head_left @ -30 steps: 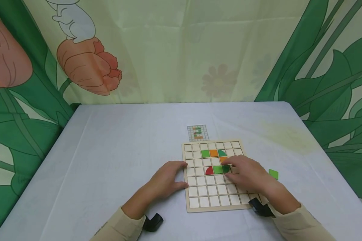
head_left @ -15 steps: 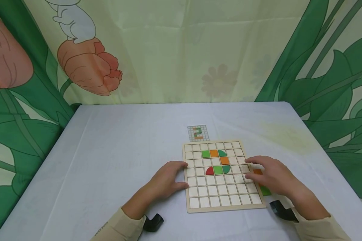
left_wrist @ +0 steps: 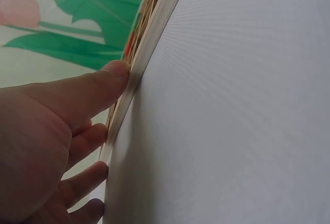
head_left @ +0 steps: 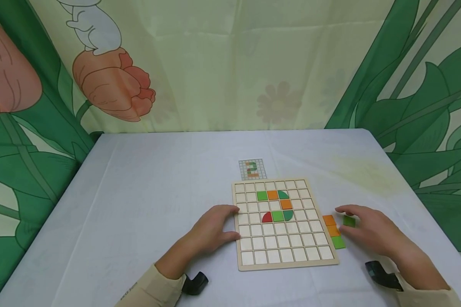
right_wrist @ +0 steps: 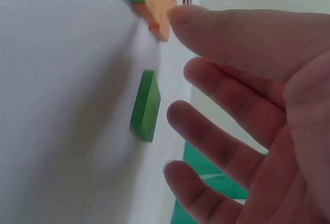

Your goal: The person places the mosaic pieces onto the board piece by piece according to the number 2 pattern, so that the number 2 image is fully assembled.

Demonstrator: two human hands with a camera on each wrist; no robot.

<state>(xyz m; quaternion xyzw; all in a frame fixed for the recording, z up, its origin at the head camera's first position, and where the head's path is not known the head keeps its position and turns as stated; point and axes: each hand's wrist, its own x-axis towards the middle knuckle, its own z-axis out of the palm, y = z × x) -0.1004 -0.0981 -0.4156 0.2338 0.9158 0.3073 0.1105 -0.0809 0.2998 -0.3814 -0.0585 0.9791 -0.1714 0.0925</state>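
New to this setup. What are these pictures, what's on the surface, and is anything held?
There's no robot: these are a person's bare left hand and right hand. The wide picture comes from a head-worn camera looking forward and down; the two close-ups come from a camera on each wrist. On the white-covered table lies a wooden grid board with seven coloured pieces in it, and a small pattern card beyond. Two orange tiles and a green tile sit beside its right edge. The left hand touches the board's left edge. The right surrounds a loose green tile without gripping it.
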